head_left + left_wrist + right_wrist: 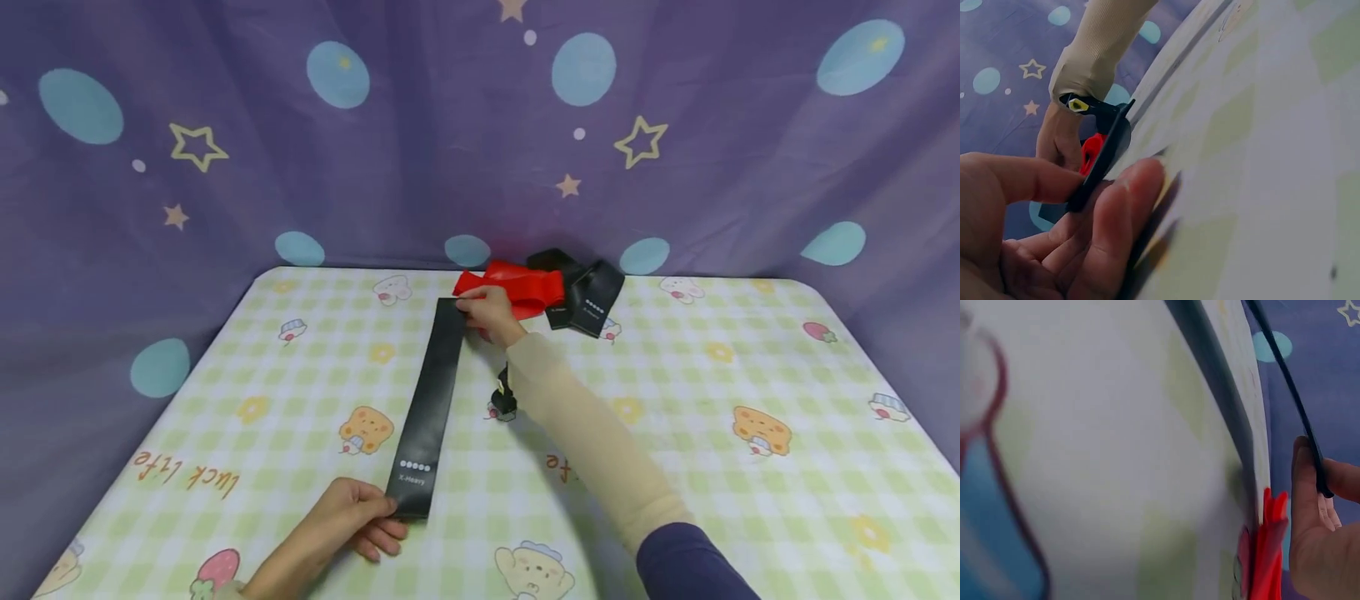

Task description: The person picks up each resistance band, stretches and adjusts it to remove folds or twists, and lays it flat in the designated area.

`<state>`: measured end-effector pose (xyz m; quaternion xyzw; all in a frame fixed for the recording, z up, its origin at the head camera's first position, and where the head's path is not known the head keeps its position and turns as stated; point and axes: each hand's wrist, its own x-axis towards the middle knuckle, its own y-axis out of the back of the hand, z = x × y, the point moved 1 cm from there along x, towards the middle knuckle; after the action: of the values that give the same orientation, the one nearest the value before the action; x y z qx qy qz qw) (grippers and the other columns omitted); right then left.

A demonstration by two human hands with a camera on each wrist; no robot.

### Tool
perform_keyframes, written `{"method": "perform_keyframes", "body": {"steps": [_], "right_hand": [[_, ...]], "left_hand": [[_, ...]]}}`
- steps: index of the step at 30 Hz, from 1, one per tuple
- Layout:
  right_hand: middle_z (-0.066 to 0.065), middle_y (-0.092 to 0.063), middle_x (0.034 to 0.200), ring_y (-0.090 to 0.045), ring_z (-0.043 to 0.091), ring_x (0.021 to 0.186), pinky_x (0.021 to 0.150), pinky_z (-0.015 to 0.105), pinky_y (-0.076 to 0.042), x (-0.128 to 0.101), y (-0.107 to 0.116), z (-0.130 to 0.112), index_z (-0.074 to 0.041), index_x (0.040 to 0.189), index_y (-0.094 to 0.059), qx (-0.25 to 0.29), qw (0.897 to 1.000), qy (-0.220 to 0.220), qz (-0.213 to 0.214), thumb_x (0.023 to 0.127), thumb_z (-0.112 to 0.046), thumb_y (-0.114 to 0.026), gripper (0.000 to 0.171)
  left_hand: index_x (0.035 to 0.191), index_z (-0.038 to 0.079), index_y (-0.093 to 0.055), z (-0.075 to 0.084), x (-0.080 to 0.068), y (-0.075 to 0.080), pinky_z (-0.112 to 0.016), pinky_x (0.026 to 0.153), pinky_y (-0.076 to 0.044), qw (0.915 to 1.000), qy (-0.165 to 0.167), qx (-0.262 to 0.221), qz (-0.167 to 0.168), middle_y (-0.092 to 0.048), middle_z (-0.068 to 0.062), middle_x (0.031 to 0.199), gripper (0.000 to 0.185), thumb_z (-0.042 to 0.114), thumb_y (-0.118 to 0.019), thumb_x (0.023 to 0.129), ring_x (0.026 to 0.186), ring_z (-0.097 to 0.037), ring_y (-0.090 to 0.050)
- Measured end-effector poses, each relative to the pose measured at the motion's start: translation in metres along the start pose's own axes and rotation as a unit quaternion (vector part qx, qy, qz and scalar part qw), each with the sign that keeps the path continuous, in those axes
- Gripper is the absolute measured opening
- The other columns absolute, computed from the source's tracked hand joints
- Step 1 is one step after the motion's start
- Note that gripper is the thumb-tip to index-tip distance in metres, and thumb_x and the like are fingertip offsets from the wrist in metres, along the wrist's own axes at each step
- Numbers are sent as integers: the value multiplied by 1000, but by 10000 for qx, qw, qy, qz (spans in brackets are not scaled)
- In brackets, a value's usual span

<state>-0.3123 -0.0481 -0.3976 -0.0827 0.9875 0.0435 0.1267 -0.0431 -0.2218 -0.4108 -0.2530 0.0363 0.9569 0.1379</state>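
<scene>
**Black band held flat at both ends**

The black band [429, 408] lies stretched along the counter [675, 417]. The left hand [351, 518] pinches its near end between thumb and fingers; the right hand [489, 312] grips the far end, beside the red band [517, 289] and a heap of other black bands [585, 292].

Risk, as a judgement: rubber under tension may slip from either pinch and snap back, or the far grip may catch the red band with it.

The head view shows the whole band and its "X-Heavy" mark. The left wrist view shows the thumb [1022, 178] pressing the band's edge, which the head view hides. The right wrist view shows the far end lifted off the cloth.
</scene>
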Motion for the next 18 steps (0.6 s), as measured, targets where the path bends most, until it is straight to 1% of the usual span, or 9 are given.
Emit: {"method": "perform_keyframes", "body": {"steps": [4, 8, 13, 15, 16, 17, 18], "right_hand": [[17, -66, 112, -58, 10, 66, 79, 33, -58, -1, -14, 3, 3, 109, -67, -246, 9997, 90, 13, 86, -7, -67, 25], [16, -68, 106, -58, 9, 63, 70, 29, -58, -1, -21, 8, 2, 103, -70, -749, 9970, 87, 165, 84, -5, -68, 20], [14, -70, 100, -60, 11, 60, 60, 24, -57, 1, -25, 9, -1, 96, -73, -1205, 9921, 47, 332, 82, -7, -71, 16], [14, -70, 100, -61, 12, 59, 60, 25, -57, 2, -25, 9, -2, 95, -73, -1376, 9899, 84, 337, 82, -8, -72, 15], [14, -70, 99, -62, 13, 58, 61, 26, -58, 2, -25, 9, -3, 95, -73, -1468, 9885, 123, 338, 82, -9, -72, 14], [13, -70, 99, -62, 14, 58, 64, 29, -58, 3, -25, 8, -4, 95, -74, -1545, 9873, 152, 339, 82, -10, -73, 14], [12, -71, 99, -63, 14, 57, 71, 31, -58, 3, -24, 8, -5, 94, -74, -1630, 9858, 178, 366, 82, -11, -73, 14]], "left_hand": [[85, -9, -64, -1, -7, 2, -20, 47, -52, 9996, 153, 216, -79, -71, -6, 69, 24, 13, -55, 90, 54, -8, -67], [82, -8, -66, -2, -8, 3, -18, 45, -51, 9981, 245, 553, -65, -70, -5, 66, 25, 13, -57, 90, 51, -6, -65], [78, -7, -66, -4, -7, 3, -19, 43, -50, 9952, 240, 946, 58, -69, -6, 63, 25, 14, -58, 90, 48, -6, -63], [78, -6, -66, -4, -7, 2, -19, 43, -50, 9943, 220, 1040, 95, -69, -6, 63, 25, 15, -59, 89, 48, -6, -63], [78, -6, -66, -4, -6, 2, -20, 43, -50, 9940, 219, 1063, 100, -69, -6, 63, 25, 15, -59, 90, 48, -6, -63], [78, -6, -66, -4, -6, 2, -20, 43, -50, 9938, 206, 1088, 106, -69, -6, 63, 25, 15, -59, 90, 48, -6, -63], [78, -6, -66, -3, -5, 1, -20, 43, -51, 9938, 195, 1087, 115, -69, -7, 62, 25, 15, -59, 90, 48, -7, -63]]}}
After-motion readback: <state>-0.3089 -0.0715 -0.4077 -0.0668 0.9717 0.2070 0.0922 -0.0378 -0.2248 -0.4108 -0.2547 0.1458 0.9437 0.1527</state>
